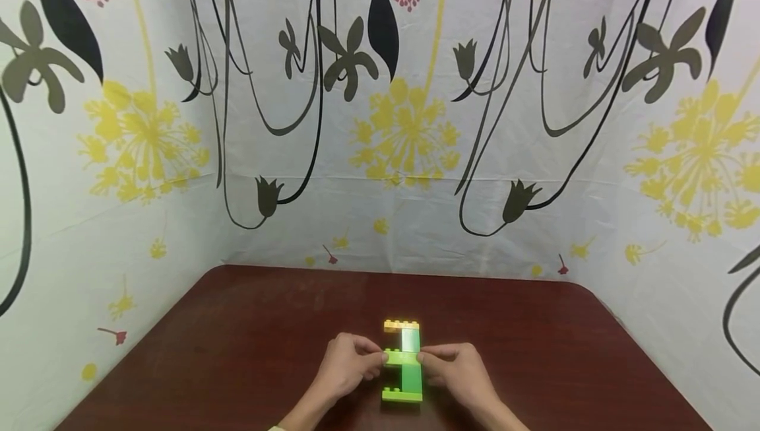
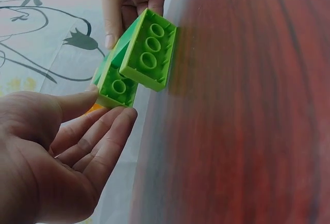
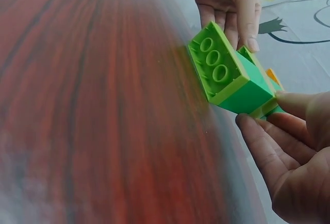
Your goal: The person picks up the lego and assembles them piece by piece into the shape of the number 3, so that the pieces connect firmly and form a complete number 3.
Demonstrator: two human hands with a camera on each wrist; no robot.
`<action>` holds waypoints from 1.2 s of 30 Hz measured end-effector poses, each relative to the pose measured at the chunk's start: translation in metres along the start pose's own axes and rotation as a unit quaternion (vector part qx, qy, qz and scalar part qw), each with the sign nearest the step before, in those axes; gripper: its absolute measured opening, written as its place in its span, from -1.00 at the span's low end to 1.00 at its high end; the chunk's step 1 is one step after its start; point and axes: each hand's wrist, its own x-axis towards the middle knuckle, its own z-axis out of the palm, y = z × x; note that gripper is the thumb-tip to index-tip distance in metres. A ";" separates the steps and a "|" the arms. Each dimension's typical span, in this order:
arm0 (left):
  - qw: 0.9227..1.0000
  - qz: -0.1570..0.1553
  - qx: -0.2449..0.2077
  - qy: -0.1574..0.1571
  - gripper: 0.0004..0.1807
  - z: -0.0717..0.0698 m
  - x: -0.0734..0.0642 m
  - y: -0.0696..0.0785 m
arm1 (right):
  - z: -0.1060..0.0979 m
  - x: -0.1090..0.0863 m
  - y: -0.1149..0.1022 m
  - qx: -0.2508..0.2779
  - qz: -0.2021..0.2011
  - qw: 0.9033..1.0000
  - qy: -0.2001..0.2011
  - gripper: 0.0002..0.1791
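A stack of toy building bricks [image 1: 411, 378] is held between both hands over the table. It has a lime bottom brick [image 2: 149, 51], a lime middle brick [image 1: 399, 357], green bricks between the layers and an orange-yellow brick [image 1: 401, 325] at the far end. My left hand [image 1: 351, 366] pinches the left end of the middle brick between thumb and fingers. From the other side, my right hand [image 1: 460, 371] pinches that brick's right end. Hollow tubes on the bottom brick's underside face both wrist cameras. Fingers partly cover the green bricks in the right wrist view.
The dark red-brown wooden table [image 1: 267, 312] has rounded far corners. Behind it and on both sides hangs a white sheet [image 1: 392, 220] printed with flowers, meeting the table's edges.
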 end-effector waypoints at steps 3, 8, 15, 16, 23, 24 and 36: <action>1.000 -0.002 -0.006 -0.001 -0.87 0.000 0.001 -0.002 | 0.003 0.001 0.004 -0.002 -0.006 1.000 0.009 -0.60; 1.000 -0.011 -0.011 -0.010 -0.88 -0.001 0.001 -0.005 | 0.005 0.004 0.007 -0.001 -0.015 1.000 0.018 -0.63; 0.999 -0.025 -0.010 -0.022 -0.87 -0.003 0.001 -0.005 | 0.005 0.005 0.006 -0.011 -0.009 1.000 0.010 -0.61; 0.999 -0.029 -0.011 -0.025 -0.87 -0.003 0.002 -0.005 | 0.005 0.005 0.005 -0.012 -0.008 1.000 0.006 -0.60; 0.998 -0.047 -0.019 -0.046 -0.80 -0.003 0.003 -0.005 | 0.001 0.006 0.004 -0.022 0.014 1.000 -0.015 -0.61; 0.997 -0.049 -0.019 -0.050 -0.80 -0.003 0.004 -0.005 | 0.001 0.007 0.004 -0.024 0.017 0.999 -0.018 -0.61; 0.995 -0.060 -0.002 -0.078 -0.75 -0.005 0.005 -0.009 | 0.001 0.006 0.005 -0.048 0.017 0.998 -0.023 -0.63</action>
